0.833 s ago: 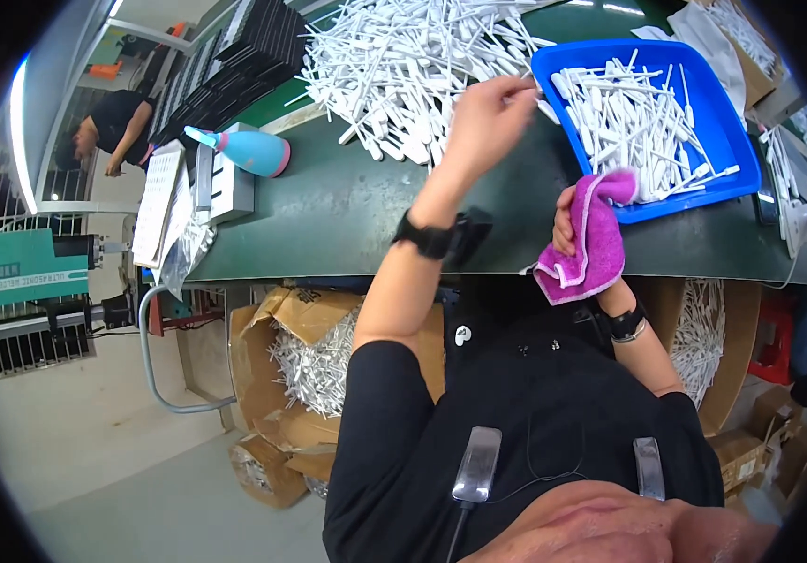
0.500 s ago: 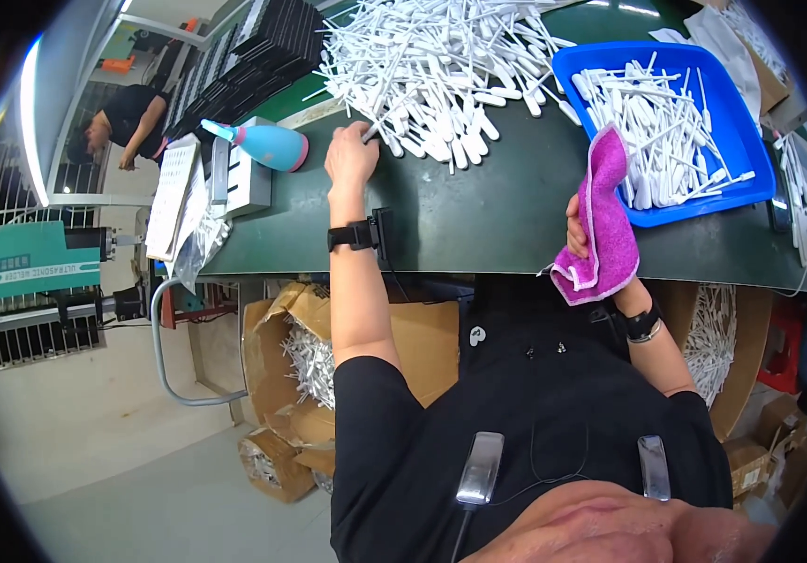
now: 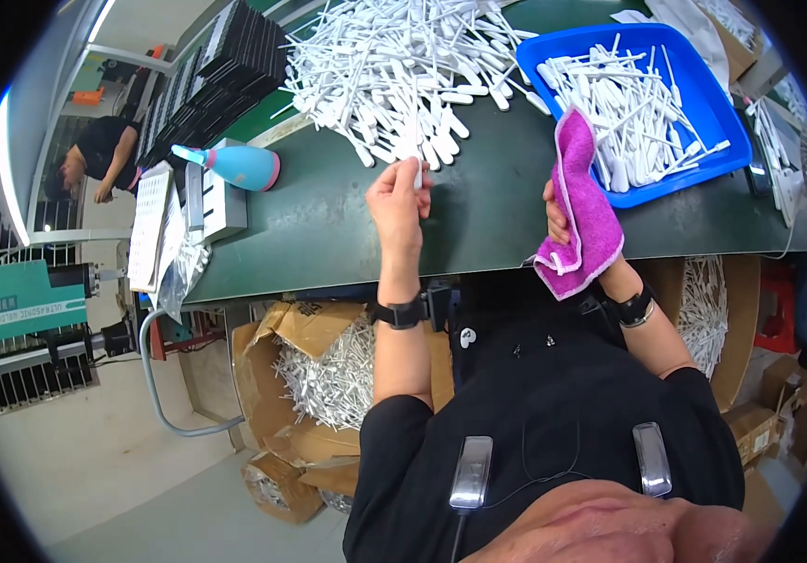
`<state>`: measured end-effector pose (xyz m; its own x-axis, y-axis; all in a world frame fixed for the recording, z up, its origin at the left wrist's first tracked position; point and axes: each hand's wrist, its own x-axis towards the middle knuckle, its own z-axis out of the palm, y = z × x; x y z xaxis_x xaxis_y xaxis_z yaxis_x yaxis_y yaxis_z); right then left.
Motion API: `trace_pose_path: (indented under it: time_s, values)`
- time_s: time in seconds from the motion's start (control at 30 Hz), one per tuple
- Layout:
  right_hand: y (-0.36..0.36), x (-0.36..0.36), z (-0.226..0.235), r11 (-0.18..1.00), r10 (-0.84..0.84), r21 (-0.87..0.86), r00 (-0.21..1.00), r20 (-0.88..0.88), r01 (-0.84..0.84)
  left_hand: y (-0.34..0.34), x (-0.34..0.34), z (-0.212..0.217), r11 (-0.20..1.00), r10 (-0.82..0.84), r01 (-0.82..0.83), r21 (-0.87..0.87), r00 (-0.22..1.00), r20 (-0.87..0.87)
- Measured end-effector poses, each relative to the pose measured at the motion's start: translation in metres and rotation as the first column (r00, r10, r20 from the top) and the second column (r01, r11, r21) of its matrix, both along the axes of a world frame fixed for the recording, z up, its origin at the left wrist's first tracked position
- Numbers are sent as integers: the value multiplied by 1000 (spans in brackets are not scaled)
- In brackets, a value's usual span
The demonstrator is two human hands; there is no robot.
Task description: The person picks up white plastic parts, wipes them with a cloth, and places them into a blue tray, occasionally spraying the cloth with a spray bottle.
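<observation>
My left hand [image 3: 398, 202] is pinched around the thick end of a white plastic stick [image 3: 418, 176], at the near edge of a big pile of such sticks [image 3: 375, 70]. The held stick's far part blends into the pile. Each of these sticks has a thin stem and a wider, rounded end. Toward the right, my right hand [image 3: 556, 214] grips a purple cloth [image 3: 593, 211] with a pale stitched border; the cloth hides part of the palm. Just beyond it stands a blue tray [image 3: 736, 141] full of similar white sticks.
A blue squeeze bottle [image 3: 244, 167] lies on the green table [image 3: 319, 220] at left, beside a grey box [image 3: 225, 202] and papers [image 3: 150, 225]. Black trays [image 3: 234, 70] are stacked behind. Cardboard boxes [image 3: 258, 366] of white pieces sit below; another person [image 3: 103, 155] is at far left.
My left hand has come toward me and to the right, and a white stick now shows in its fingers. The right hand keeps hold of the cloth. The whole view has shifted slightly.
</observation>
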<state>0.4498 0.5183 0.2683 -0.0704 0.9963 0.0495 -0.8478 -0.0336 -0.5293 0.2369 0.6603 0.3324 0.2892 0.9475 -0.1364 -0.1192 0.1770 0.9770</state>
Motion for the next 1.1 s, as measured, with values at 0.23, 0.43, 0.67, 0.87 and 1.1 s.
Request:
trace_pose_path:
  time_s: [0.23,0.43,0.67,0.87,1.1]
  values:
    - [-5,-6,8,998,-44,-41,999,-2,44,-19,10,-11,992,-45,55,-111,995,87]
    - [-5,-17,32,956,-222,-167,968,118,240,-24,4,-11,997,20,-17,-72,999,47]
    - [6,-43,81,822,-477,-157,813,333,547,-84,28,33,943,-330,329,55,944,7]
    - [26,-15,10,955,8,274,913,-409,114,-97,41,-1,809,-557,588,32,782,-279]
    - [-3,-10,64,978,206,23,977,50,-207,-103,40,-3,709,-455,627,-322,756,470]
